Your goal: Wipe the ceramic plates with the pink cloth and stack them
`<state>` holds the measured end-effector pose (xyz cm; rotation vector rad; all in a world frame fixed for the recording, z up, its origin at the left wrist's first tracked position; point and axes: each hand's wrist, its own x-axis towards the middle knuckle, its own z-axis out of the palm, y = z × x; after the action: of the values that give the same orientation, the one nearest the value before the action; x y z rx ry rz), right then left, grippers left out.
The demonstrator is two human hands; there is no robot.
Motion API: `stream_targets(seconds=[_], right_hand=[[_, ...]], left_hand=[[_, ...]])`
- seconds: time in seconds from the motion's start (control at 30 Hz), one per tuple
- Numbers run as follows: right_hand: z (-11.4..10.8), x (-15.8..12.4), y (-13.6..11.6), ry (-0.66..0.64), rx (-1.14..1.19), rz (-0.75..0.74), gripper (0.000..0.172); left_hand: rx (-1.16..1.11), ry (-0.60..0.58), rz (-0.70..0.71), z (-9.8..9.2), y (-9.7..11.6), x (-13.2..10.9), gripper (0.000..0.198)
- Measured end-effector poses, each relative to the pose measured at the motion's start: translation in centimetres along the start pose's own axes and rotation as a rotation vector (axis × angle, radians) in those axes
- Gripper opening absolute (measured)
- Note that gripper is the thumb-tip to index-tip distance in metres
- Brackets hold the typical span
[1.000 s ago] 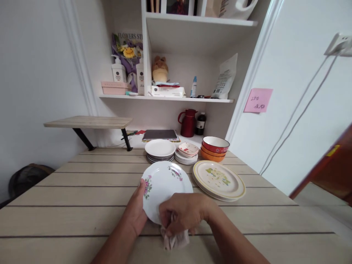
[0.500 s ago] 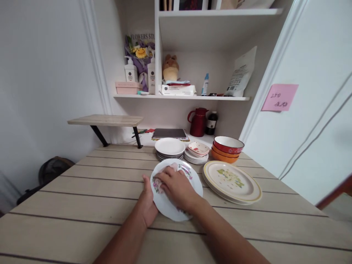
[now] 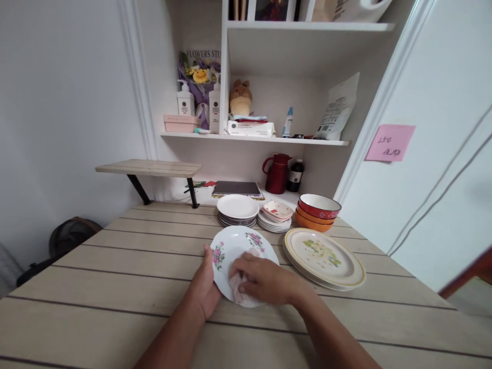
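Note:
A white plate [image 3: 230,246] with pink flower sprays is tilted towards me above the wooden table. My left hand [image 3: 207,287] grips its left rim, thumb on the near face and fingers behind it. Bunched under the fingers of my right hand [image 3: 265,279] is a pale pinkish cloth [image 3: 239,287], pressed against the lower part of the plate. The right hand covers the plate's lower right side.
Behind the plate stand a stack of white plates [image 3: 237,206], small dishes [image 3: 277,211] and stacked bowls [image 3: 318,206]. Large yellow-rimmed plates [image 3: 325,256] lie to the right. A red jug [image 3: 277,174] and a dark bottle [image 3: 295,175] stand farther back.
My right hand has moved the cloth from the plate's upper left down to its lower part, uncovering the flowers at the top and left. My left hand keeps its hold on the rim.

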<state>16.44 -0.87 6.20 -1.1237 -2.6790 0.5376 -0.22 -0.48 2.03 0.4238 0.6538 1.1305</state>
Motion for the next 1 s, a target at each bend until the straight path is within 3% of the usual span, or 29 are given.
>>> stream_targets(seconds=[0.07,0.13,0.2,0.3,0.4,0.5,0.6,0.73,0.8,0.87,1.0], right_hand=[[1.1,1.7,-0.3,0.128,0.03,-0.104,0.047],[2.0,3.4,-0.1,0.245,-0.012,-0.096,0.052],[2.4,4.8,0.7,0.34,-0.074,0.013,0.052],[1.7,5.2,2.5,0.434,-0.167,0.288,0.049],[0.4,3.5,3.8,0.393,-0.186,0.522,0.043],[-0.8,0.8,3.7,0.255,-0.187,0.616,0.03],[-1.3,-1.0,2.1,0.06,-0.177,0.485,0.028],[-0.6,-0.5,-0.4,-0.062,-0.003,0.11,0.033],[0.3,0.8,-0.9,-0.004,0.104,-0.069,0.042],[1.2,2.4,-0.5,0.127,0.131,-0.139,0.047],[1.8,4.4,1.8,0.394,0.054,0.041,0.052]], left_hand=[[-0.004,-0.024,0.007,-0.2,0.1,0.2,0.066],[-0.014,-0.039,0.026,-0.3,0.1,0.4,0.064],[-0.028,-0.039,0.037,-0.3,0.1,0.4,0.062],[-0.022,0.025,0.034,0.0,0.1,0.2,0.059],[0.005,0.088,0.058,0.5,0.0,-0.2,0.053],[0.015,0.106,0.101,0.9,0.0,-0.4,0.049],[-0.011,0.109,0.1,0.9,0.0,-0.5,0.048],[-0.017,0.057,0.017,0.1,0.1,-0.1,0.054],[0.002,-0.024,-0.023,-0.4,0.1,0.2,0.058],[0.006,-0.095,-0.022,-0.6,0.0,0.4,0.061],[0.011,-0.029,-0.01,0.0,0.0,0.3,0.06]])
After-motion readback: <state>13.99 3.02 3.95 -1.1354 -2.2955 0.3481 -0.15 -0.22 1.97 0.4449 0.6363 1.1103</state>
